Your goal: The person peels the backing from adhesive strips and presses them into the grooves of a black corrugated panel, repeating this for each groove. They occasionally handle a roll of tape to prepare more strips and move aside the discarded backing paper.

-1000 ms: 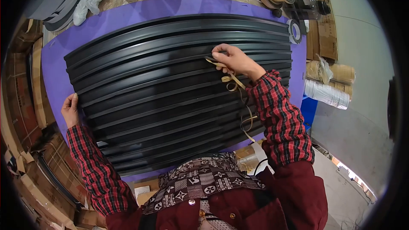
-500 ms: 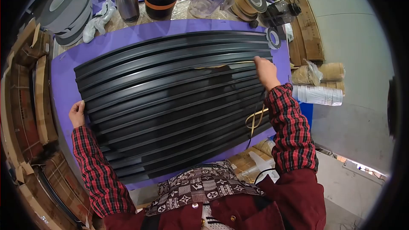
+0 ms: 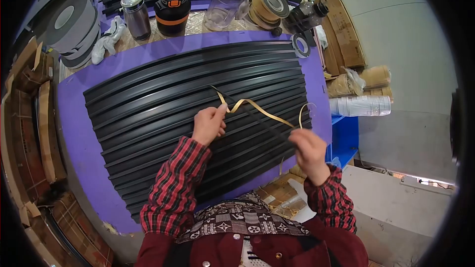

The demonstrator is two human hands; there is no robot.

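left hand (image 3: 209, 124) grip pinched shut on thin tan paper strip (image 3: 269, 113) | right hand (image 3: 308, 149) grip closed on its other end | both above black ribbed rubber profiles (image 3: 158, 94)

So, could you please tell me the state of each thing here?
tan strip, curled, stretched between both hands.
left hand, pinching the tan strip.
right hand, closed on the tan strip's other end.
black strips, lying flat, side by side.
black bottle, upright, lid on.
grey tape rolls, stacked.
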